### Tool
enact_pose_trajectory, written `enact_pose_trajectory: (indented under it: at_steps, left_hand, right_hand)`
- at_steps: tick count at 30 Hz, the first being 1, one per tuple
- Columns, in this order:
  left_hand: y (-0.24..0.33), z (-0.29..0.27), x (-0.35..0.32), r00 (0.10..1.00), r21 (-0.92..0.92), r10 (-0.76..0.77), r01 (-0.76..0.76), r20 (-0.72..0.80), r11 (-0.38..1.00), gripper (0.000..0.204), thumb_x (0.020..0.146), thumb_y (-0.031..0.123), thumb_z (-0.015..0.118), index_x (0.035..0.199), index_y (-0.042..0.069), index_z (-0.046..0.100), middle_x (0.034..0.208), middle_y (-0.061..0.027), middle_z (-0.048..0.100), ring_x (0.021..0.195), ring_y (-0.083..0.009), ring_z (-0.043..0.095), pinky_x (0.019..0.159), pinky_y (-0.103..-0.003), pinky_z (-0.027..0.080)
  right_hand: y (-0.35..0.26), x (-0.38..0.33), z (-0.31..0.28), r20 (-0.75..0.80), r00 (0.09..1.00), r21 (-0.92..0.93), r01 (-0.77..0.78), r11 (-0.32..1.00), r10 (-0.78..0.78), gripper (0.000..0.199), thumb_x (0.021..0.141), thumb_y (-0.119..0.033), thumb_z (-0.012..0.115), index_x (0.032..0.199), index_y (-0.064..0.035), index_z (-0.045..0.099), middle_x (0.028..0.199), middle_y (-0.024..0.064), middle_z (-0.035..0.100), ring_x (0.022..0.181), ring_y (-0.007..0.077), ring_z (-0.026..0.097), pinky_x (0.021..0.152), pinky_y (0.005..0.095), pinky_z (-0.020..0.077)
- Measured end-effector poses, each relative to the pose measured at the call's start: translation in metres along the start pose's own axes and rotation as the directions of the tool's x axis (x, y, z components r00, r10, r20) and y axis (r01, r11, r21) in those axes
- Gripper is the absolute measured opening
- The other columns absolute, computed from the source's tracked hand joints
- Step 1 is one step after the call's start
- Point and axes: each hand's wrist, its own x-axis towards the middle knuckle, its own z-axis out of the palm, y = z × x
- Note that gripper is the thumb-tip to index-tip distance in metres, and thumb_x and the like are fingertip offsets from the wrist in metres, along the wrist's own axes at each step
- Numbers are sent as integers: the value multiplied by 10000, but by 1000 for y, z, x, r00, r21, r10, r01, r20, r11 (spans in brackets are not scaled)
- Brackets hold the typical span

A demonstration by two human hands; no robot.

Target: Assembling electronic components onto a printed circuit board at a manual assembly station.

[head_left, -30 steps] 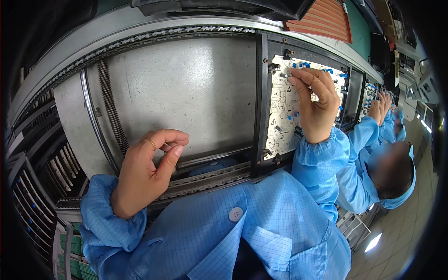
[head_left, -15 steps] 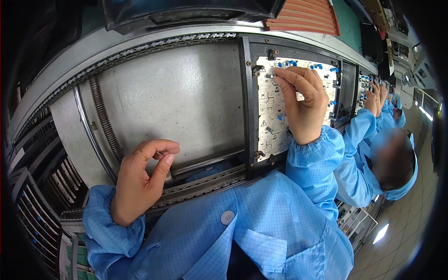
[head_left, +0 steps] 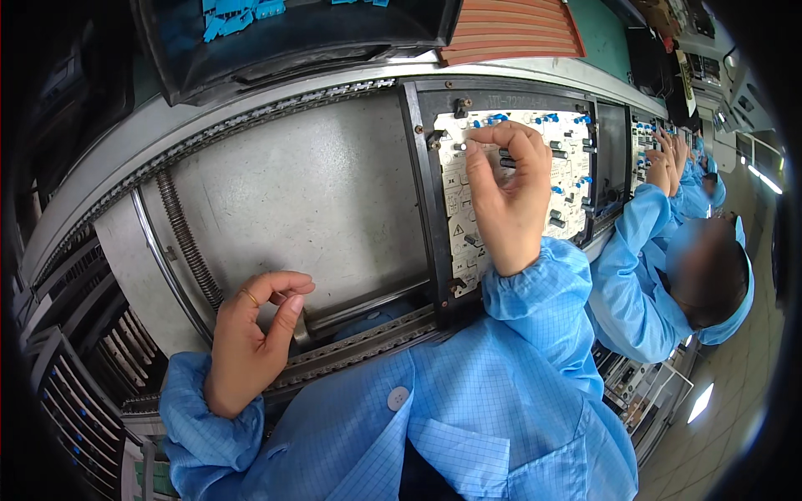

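My right hand (head_left: 508, 188) reaches over a cream circuit board (head_left: 458, 200), near its far left corner. Its thumb and index finger are closed at a small dark capacitor (head_left: 459, 147) with a silvery end, standing on the board. The fingertips partly cover the contact. Several blue components (head_left: 547, 118) and other dark capacitors (head_left: 555, 219) stand across the board, which sits in a black frame (head_left: 424, 192). My left hand (head_left: 255, 338) hovers at the near edge of a bare metal plate (head_left: 309, 184), loosely curled, thumb and index slightly apart, nothing visible between them.
A black bin (head_left: 317, 58) with blue parts stands beyond the chain rail (head_left: 276, 108). An orange ribbed tray (head_left: 514, 33) lies to its right. A coiled spring hose (head_left: 185, 234) crosses at left. Co-workers in blue (head_left: 643, 275) work along the line at right.
The view has shifted, so the board sits lower and further left in the picture and more of the black bin shows. My right fingers stay at the same capacitor; my left hand keeps its pose.
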Motion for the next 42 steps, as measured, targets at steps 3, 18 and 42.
enact_pose_trajectory:
  at_steps: [3,18,42]
  left_hand:
    - [1,-1,1,1000,-6,1,-1,3,1000,180,973,81,564,1116,-7,626,1038,-93,694,995,-164,635,916,-295,476]
    - [1,-1,1,999,-17,-34,35,13,999,180,976,81,562,1122,-8,621,1042,-98,692,1014,-161,631,931,-291,468]
    - [-2,-1,1,1000,27,-5,5,-9,1000,172,971,74,560,1102,-12,632,1020,-99,700,971,-161,640,901,-291,479]
  right_hand:
    - [-4,-1,0,-53,998,-126,-40,991,34,122,832,-58,695,945,-34,656,1037,89,601,1054,252,494,960,355,368]
    - [-2,-4,4,-76,994,-94,-79,992,72,107,835,-51,708,916,-29,641,1068,104,582,1078,247,485,963,355,376]
    - [2,2,0,-30,988,-43,-152,987,151,100,823,-33,699,896,6,644,1036,126,610,982,217,569,892,321,454]
